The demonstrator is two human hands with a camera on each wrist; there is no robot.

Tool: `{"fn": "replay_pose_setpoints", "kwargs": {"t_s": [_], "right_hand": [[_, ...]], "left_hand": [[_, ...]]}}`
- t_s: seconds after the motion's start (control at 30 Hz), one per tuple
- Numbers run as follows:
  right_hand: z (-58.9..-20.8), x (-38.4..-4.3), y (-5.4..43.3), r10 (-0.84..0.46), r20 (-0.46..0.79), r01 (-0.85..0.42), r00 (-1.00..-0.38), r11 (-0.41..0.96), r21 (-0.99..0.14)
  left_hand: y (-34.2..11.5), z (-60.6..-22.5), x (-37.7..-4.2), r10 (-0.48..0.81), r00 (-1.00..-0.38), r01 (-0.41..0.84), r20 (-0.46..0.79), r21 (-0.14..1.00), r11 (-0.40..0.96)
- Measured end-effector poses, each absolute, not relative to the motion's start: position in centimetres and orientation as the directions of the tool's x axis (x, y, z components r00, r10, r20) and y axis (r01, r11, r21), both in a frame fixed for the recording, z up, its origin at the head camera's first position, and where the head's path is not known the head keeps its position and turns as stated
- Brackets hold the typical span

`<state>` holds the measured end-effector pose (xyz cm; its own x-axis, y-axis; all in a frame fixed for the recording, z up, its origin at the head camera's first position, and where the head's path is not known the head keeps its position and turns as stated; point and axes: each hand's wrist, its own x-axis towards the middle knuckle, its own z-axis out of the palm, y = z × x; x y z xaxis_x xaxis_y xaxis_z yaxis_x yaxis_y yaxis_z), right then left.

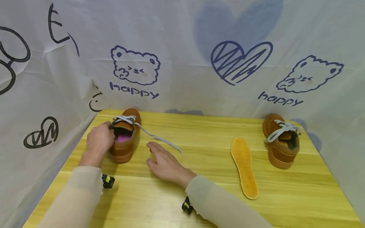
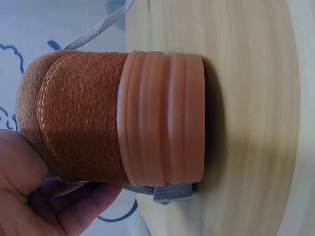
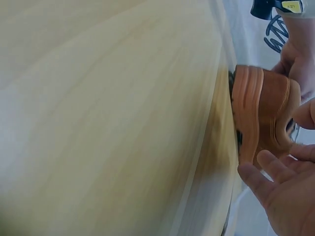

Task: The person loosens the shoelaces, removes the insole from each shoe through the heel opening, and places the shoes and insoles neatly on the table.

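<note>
A brown shoe [image 1: 122, 148] stands at the table's left side, its heel toward me, with something pink-purple [image 1: 123, 138] visible inside. My left hand [image 1: 100, 139] grips its left side near the collar. In the left wrist view the shoe's heel [image 2: 83, 118] faces the camera, and the left hand [image 2: 29, 191] has its thumb by the collar and fingers along the side. A pale grey lace [image 1: 159, 138] trails right from this shoe onto the table. My right hand [image 1: 168, 164] hovers right of the shoe, apart from it, fingers extended and holding nothing.
An orange insole [image 1: 245, 167] lies flat on the wooden table [image 1: 211, 133], right of centre. Beyond it stands a second brown shoe [image 1: 282, 153] with its lace tied in a bow. A white printed cloth [image 1: 182, 63] hangs behind the table and along its sides.
</note>
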<state>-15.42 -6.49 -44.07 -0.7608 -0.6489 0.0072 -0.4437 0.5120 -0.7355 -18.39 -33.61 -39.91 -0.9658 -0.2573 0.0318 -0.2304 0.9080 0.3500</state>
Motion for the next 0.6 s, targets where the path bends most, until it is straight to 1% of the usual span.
{"fn": "replay_pose_setpoints", "kwargs": {"t_s": [0.17,0.4,0.6], "right_hand": [[-44.1,-15.4,-5.3,-0.631,0.013,-0.429,-0.776,0.513,-0.743],[-44.5,-15.3,-3.7,-0.604,0.046,-0.430,-0.796,0.510,-0.745],[-45.0,-15.4,-2.4,-0.568,0.057,-0.403,-0.821,0.506,-0.762]], "left_hand": [[-34.9,-39.8,-18.5,-0.274,-0.962,-0.251,0.020,0.335,0.908],[-36.6,-40.2,-18.7,-0.258,-0.964,-0.222,0.070,0.325,0.919],[-37.4,-40.1,-18.8,-0.264,-0.962,-0.228,0.070,0.327,0.917]]}}
